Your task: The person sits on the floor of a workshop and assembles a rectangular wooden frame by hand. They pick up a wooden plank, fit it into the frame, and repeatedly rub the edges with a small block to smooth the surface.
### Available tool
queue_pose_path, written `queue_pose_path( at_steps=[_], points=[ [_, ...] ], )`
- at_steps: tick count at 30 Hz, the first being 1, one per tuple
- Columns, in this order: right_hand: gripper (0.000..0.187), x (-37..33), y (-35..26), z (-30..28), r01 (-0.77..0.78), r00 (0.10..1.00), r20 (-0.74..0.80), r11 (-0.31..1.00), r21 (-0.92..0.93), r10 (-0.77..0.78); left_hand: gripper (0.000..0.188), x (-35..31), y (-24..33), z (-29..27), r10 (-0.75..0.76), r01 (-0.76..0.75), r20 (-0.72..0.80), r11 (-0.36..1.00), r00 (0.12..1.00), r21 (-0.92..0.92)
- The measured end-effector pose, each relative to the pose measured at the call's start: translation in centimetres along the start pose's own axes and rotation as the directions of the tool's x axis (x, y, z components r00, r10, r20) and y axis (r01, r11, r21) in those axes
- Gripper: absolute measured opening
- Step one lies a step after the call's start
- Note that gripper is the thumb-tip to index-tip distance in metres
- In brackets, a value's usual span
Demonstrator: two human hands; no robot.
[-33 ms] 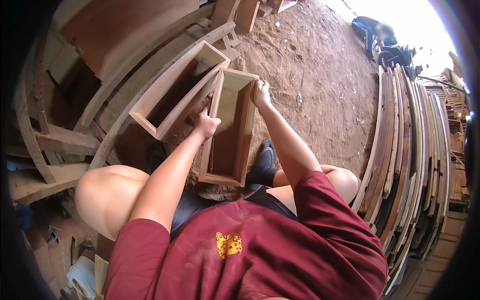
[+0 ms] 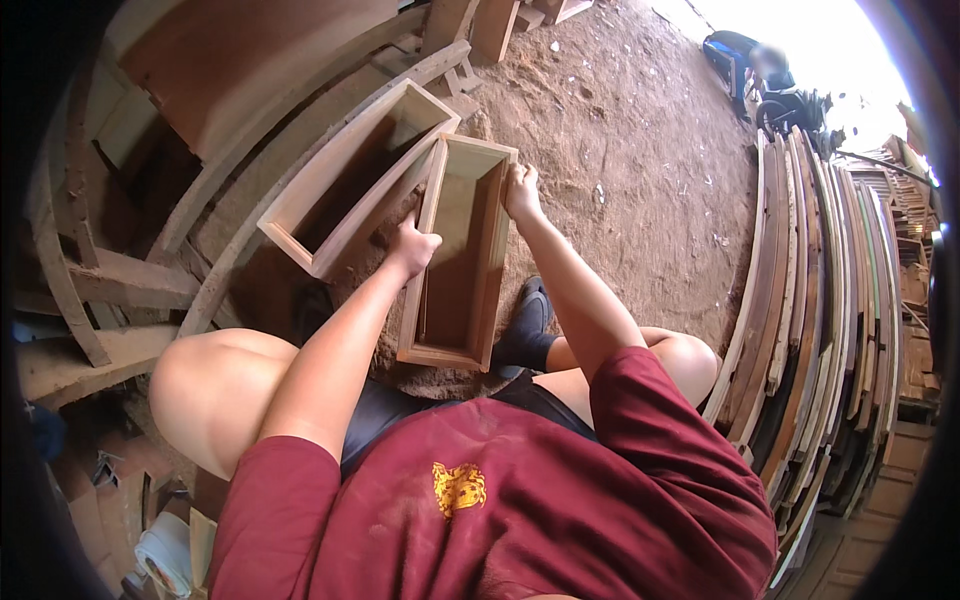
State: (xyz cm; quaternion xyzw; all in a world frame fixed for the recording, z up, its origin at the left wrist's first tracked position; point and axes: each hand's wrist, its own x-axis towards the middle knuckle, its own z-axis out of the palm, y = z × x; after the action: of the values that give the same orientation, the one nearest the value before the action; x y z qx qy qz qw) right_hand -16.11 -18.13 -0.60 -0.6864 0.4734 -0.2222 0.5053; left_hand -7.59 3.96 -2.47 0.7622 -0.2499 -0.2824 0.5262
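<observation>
A long, open-topped wooden box point(image 2: 456, 354), shaped like a drawer, is held between my knees, its long sides running away from me. My left hand point(image 2: 412, 247) grips its left wall, with the thumb over the top edge and the other fingers mostly hidden. At the far right corner, my right hand point(image 2: 522, 192) is closed on the outer side of the right wall; its fingertips are partly out of sight. A second open wooden box point(image 2: 292, 250) lies at a slant just left, close beside the far end of the held one.
A curved-looking wooden frame point(image 2: 215, 290) stands along the left. Long planks point(image 2: 790, 300) are stacked on the right. Bare dirt ground point(image 2: 630, 150) stretches ahead, with wood pieces point(image 2: 495, 30) at the far end. A motorbike point(image 2: 785, 105) stands far right. My shoe point(image 2: 530, 325) is beside the box.
</observation>
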Motion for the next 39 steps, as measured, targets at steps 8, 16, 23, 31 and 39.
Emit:
queue_pose_path(
  at_steps=[8, 16, 23, 31, 39],
  points=[
    [0.064, -15.9, 5.8, -1.3, -0.02, 0.997, 0.071, 0.994, 0.108, 0.012, 0.069, 0.1, 0.5, -0.4, -0.118, 0.116, 0.053, 0.992, 0.992, 0.045],
    [0.064, -26.1, 7.1, -2.8, -0.209, 0.958, 0.226, 0.97, 0.124, 0.177, 0.064, -0.6, 2.1, -1.2, -0.163, 0.156, 0.07, 0.983, 0.984, 0.097],
    [0.058, -16.9, 2.8, -2.3, -0.11, 0.981, 0.176, 0.986, 0.128, 0.086, 0.063, -0.5, 2.3, -0.5, -0.1, 0.097, 0.063, 0.994, 0.993, 0.051],
    [0.068, -22.8, 8.6, -2.1, -0.151, 0.962, 0.261, 0.951, 0.27, 0.079, 0.062, -0.7, 2.8, -0.5, -0.153, 0.157, 0.079, 0.987, 0.985, -0.038],
    [0.062, -16.3, 4.4, -1.1, -0.119, 0.984, 0.158, 0.959, 0.257, 0.08, 0.074, 0.0, 0.2, -0.3, -0.127, 0.127, 0.017, 0.992, 0.992, 0.018]
  ],
)
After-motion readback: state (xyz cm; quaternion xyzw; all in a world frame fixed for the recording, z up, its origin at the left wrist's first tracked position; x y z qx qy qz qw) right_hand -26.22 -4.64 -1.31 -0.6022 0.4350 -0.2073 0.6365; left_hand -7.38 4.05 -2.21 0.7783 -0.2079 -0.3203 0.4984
